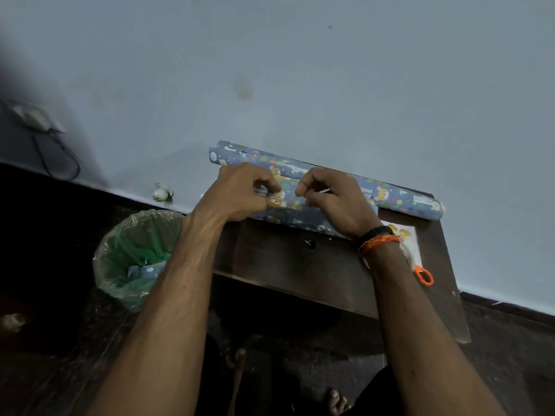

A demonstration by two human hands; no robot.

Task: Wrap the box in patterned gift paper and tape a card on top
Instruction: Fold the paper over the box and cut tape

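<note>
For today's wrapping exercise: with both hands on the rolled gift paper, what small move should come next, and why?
Probably unroll it toward the table's bare near side: the patterned paper is rolled against the wall, both the left hand and right hand pinch it mid-roll, and no box shows.

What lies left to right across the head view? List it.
Wall charger → green-lined bin → left hand → right hand → orange scissor handle.

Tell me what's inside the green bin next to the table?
Inside the green bin, lined with a clear bag, lies a scrap of blue patterned paper like the gift paper roll on the table. The left arm covers the bin's right side, so anything there is hidden.
</note>
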